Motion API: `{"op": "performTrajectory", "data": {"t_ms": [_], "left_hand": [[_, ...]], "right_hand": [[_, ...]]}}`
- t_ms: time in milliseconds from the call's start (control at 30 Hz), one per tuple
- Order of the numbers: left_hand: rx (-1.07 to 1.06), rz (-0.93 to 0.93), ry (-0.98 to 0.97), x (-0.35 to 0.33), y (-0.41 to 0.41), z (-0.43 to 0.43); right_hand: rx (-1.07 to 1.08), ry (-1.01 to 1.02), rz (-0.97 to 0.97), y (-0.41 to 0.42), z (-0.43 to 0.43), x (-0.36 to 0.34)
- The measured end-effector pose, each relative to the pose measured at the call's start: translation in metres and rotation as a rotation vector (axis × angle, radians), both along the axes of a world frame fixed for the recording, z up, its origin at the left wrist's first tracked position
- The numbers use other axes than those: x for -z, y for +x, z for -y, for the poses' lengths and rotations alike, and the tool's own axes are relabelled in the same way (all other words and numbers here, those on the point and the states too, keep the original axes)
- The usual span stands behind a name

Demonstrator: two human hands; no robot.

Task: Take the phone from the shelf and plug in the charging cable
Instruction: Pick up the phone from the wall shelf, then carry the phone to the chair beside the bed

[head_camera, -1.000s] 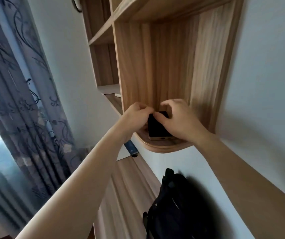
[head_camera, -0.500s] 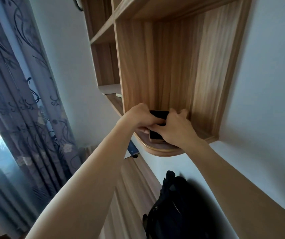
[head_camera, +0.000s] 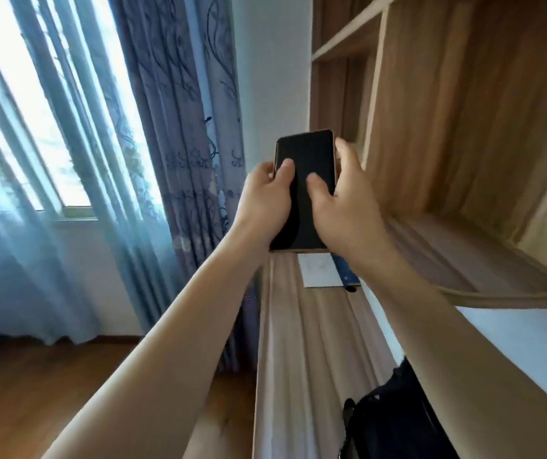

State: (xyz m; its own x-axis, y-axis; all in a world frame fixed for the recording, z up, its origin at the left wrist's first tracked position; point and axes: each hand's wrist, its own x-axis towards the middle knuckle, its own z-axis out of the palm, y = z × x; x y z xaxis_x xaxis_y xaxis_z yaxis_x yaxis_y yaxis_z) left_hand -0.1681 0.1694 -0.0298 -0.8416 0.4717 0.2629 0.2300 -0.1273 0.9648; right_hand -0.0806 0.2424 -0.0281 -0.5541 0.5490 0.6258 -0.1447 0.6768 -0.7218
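— Both hands are on it? Count them for me.

— Two. Left hand [head_camera: 265, 197] wraps the phone [head_camera: 305, 190] from its left edge, thumb laid across the dark screen. Right hand [head_camera: 343, 207] clasps the right edge, thumb on the glass too, fingers behind. So two hands closed around one phone.

— And where is the phone?

— Held up in the air, screen toward the camera, roughly upright, off the wooden shelf [head_camera: 464, 256], which sits just to the right of it.

— Anything below?

— One long wooden desk [head_camera: 302, 342] runs under the hands. On it lies one white sheet of paper [head_camera: 318, 270], with one dark blue flat thing [head_camera: 348, 274] touching its right side; I cannot tell what that is. Nearer the camera, one black bag [head_camera: 394, 422] rests at the desk's right edge.

— Farther out?

— One patterned curtain [head_camera: 186, 127] left of the hands, then a sheer one [head_camera: 17, 226] over the bright window [head_camera: 40, 104].
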Motion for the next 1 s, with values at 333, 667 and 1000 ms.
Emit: {"op": "performTrajectory", "data": {"t_ms": [333,667,1000], "left_hand": [[-0.437,0.061,-0.101,0.025,-0.075,0.231],[-0.679,0.132,-0.132,0.035,-0.166,0.449],[-0.688,0.143,-0.097,0.038,-0.263,0.512]], "right_hand": [[-0.549,-0.251,0.138,-0.131,0.196,0.029],[-0.792,-0.249,0.178,-0.251,0.416,0.038],[-0.854,-0.356,0.219,-0.364,0.481,0.043]]}}
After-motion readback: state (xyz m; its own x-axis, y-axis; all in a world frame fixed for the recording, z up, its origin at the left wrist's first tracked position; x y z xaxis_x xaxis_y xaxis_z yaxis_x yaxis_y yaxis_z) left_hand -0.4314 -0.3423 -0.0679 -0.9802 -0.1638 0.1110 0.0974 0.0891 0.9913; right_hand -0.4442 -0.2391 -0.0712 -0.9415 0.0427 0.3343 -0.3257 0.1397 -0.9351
